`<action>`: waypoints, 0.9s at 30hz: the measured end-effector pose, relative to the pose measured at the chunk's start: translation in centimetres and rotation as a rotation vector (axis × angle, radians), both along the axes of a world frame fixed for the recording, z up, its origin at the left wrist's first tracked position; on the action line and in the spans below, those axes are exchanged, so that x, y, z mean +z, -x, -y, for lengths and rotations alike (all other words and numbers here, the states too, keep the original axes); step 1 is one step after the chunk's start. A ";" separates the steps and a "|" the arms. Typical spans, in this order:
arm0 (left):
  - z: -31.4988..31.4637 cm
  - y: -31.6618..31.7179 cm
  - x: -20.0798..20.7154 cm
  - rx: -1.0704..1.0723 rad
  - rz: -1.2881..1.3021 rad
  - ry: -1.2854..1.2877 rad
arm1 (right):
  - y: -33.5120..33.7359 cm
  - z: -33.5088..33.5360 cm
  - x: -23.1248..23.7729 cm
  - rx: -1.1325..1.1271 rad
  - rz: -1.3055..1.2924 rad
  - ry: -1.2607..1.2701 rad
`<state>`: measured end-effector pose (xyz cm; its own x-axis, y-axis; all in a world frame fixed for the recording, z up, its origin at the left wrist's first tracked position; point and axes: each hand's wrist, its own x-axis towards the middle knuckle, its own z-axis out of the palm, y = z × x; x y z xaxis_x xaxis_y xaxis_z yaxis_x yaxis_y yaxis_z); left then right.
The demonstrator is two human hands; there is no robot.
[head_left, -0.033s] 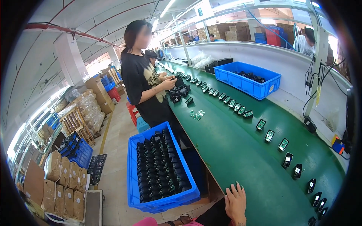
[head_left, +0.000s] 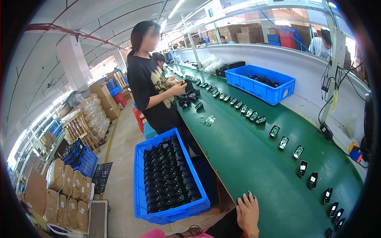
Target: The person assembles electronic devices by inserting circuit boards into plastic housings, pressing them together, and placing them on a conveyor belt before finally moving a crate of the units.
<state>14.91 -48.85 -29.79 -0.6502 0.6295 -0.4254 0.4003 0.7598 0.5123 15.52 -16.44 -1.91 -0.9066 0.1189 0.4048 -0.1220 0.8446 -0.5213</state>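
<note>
My right hand (head_left: 248,214) rests palm down on the near edge of the green worktable (head_left: 238,158). Its fingers lie stretched out and it holds nothing. At the lower edge, my left hand (head_left: 195,231) is only partly seen beside a pink sleeve, with a dark band round the wrist. Its fingers cannot be made out. Left of the table stands a blue crate (head_left: 172,216) with rows of black housings (head_left: 166,174). A spaced line of small black devices with green circuit boards (head_left: 283,142) runs along the table, bending toward the lower right.
Across the table's left side, a person in black (head_left: 145,83) handles a small dark part above a heap of black parts (head_left: 188,98). Loose green boards (head_left: 207,121) lie nearby. A second blue crate (head_left: 260,85) sits at the back wall. Wrapped brown packages (head_left: 67,194) stand left.
</note>
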 end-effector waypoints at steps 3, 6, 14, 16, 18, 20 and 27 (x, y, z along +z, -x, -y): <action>0.0 -0.3 -1.2 0.151 0.032 0.045 | 0.0 0.2 0.2 0.002 0.006 -0.003; -0.1 0.2 1.0 -0.026 0.043 0.094 | 0.0 0.1 0.1 -0.001 0.011 0.000; 0.1 0.2 4.3 0.104 0.131 -0.124 | -0.5 -0.3 0.2 -0.003 0.031 0.003; 1.3 0.3 -1.7 0.400 0.388 -0.170 | -0.9 -0.3 1.0 -0.026 0.029 -0.012; 2.9 1.2 -8.1 0.333 0.197 -0.168 | -0.5 -0.4 0.9 -0.012 0.033 -0.037; 3.3 1.0 -11.3 0.235 -0.232 -0.145 | 0.5 0.6 1.1 0.063 0.027 -0.053; 5.2 3.5 -3.0 0.313 -0.007 -0.555 | -0.1 -0.5 1.2 -0.014 0.033 0.007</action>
